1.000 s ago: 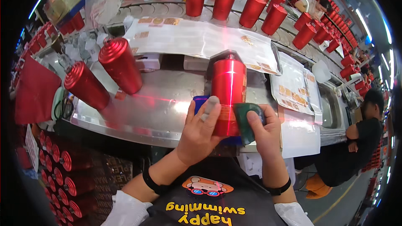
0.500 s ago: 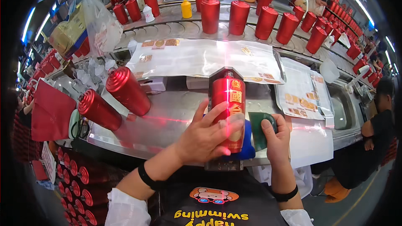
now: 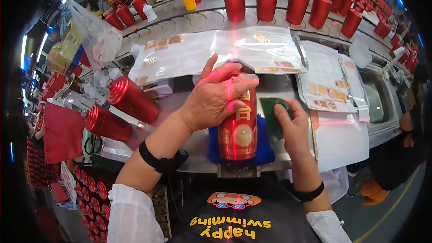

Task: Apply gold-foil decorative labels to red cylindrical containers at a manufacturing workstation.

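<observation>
A red bottle [image 3: 237, 126] lies on its side on a blue pad [image 3: 263, 150] at the near edge of the metal worktable [image 3: 189, 141], its base toward the person and its neck pointing away. The left hand [image 3: 216, 99] is laid over the upper half of the bottle, fingers [image 3: 234, 78] spread and curled across the top and the far shoulder, so the neck end is covered while the gold round label near the base shows below the palm. A thin red line of light runs down the bottle and across the fingers.

The right hand [image 3: 290, 128] is just beside the bottle on its right, pressing a dark green flat piece [image 3: 272, 117] (a card or a scraper, hard to tell from here) against the bottle's side; its fingers are held together on top of the piece, thumb tucked out of sight.

To the left, two more red bottles [image 3: 119, 110] lie tilted on the table. Clear plastic sheets [image 3: 216, 49] carrying gold stickers are spread behind the bottle, and a row of upright red bottles [image 3: 288, 2] stands along the conveyor beyond.
</observation>
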{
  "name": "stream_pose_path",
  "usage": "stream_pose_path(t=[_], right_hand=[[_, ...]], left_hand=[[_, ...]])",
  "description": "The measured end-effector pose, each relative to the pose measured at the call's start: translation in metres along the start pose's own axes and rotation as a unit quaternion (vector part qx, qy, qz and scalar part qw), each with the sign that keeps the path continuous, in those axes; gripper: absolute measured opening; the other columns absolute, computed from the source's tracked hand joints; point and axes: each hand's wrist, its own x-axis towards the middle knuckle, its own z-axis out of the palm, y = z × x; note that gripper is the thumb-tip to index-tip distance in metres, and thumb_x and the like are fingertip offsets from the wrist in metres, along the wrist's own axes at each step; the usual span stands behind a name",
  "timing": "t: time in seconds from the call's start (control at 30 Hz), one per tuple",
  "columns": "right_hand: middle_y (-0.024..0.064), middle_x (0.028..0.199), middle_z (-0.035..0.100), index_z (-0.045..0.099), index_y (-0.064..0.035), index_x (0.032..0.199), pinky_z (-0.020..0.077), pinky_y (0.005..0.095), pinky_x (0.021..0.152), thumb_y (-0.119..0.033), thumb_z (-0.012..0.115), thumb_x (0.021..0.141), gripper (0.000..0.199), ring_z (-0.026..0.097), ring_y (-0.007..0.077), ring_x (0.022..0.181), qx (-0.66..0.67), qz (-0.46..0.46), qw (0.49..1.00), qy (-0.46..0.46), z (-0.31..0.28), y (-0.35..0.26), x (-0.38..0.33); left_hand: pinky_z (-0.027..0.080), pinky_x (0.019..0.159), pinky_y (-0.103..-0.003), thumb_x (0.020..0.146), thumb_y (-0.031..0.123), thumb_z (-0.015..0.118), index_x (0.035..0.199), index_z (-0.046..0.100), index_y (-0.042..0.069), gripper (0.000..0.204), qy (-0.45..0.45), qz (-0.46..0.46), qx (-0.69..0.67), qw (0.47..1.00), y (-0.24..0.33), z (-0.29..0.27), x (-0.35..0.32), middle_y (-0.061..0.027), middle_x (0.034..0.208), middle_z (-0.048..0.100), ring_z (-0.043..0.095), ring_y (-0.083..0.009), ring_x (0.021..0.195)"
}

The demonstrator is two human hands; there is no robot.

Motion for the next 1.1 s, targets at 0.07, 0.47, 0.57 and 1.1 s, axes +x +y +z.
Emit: stream_pose_path(t=[0.07,0.47,0.57,1.1], right_hand=[[0.0006,0.084,0.062,0.058,-0.0021,0.097,0.0451,0.0193,0.064,-0.018,0.065,0.091,0.018,0.054,0.0050,0.072,0.019,0.010,1.000,0.010,-0.006,-0.006,-0.004],[0.0083,0.084,0.057,0.065,-0.0072,0.097,0.0440,0.0363,0.067,0.000,0.078,0.059,0.041,0.054,0.0273,0.077,-0.299,-0.399,0.840,-0.214,0.000,-0.026,-0.047],[0.0081,0.084,0.058,0.065,-0.0058,0.092,0.0428,0.0372,0.070,-0.003,0.079,0.061,0.034,0.055,0.0269,0.077,-0.283,-0.369,0.867,-0.178,-0.002,-0.033,-0.051],[0.0030,0.082,0.054,0.064,-0.0087,0.089,0.0395,0.0358,0.071,-0.004,0.075,0.057,0.035,0.052,0.0229,0.077,-0.441,-0.482,0.724,-0.220,0.025,-0.055,-0.053]], left_hand=[[0.005,0.116,-0.051,0.096,0.050,0.037,0.129,0.056,0.021,0.048,-0.008,0.019,0.040,0.999,0.010,-0.004,-0.005,-0.0015,0.111,0.066,0.045,-0.0260,0.124],[0.013,0.113,-0.052,0.096,0.046,0.045,0.135,0.047,0.002,0.059,0.192,-0.128,-0.078,0.970,0.064,0.025,-0.094,-0.0140,0.125,0.058,0.044,-0.0330,0.126],[0.015,0.112,-0.053,0.093,0.043,0.052,0.140,0.037,0.000,0.066,0.210,-0.159,-0.096,0.960,0.078,0.041,-0.110,-0.0191,0.132,0.050,0.041,-0.0369,0.127],[0.013,0.109,-0.059,0.072,0.030,0.075,0.141,0.035,-0.001,0.085,0.139,-0.209,0.027,0.968,0.091,0.039,-0.102,-0.0187,0.113,0.059,0.039,-0.0381,0.127]])
